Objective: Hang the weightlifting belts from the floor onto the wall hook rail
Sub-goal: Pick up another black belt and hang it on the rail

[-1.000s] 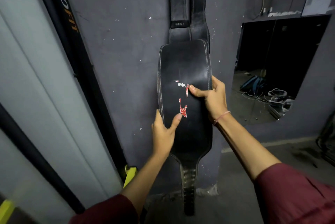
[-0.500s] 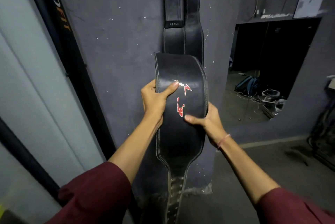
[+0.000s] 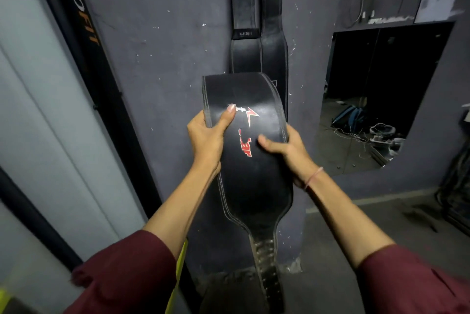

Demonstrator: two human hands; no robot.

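A wide black leather weightlifting belt [image 3: 254, 181] with a red and white logo bends over towards me in front of the grey wall [image 3: 162, 34]. My left hand [image 3: 207, 139] grips its left edge, thumb on the logo. My right hand [image 3: 290, 151] grips its right edge, thumb on the front. The belt's narrow studded strap end [image 3: 267, 263] hangs down near the floor. Behind it the upper part of the belt [image 3: 273, 41] and an "USI" labelled strap [image 3: 245, 34] hang flat on the wall, running out of view at the top. The hook rail is not in view.
A black upright post with orange lettering [image 3: 84, 21] leans along the wall on the left, beside a pale panel. A mirror [image 3: 376, 100] on the right wall reflects a bag and cables. Bare concrete floor [image 3: 381, 224] lies at the lower right. Something yellow [image 3: 179, 270] shows by my left sleeve.
The wide part of the belt, flat against the wall a second ago, now folds over towards me. My left hand rose to the belt's left edge; my right hand slid lower on its right edge.
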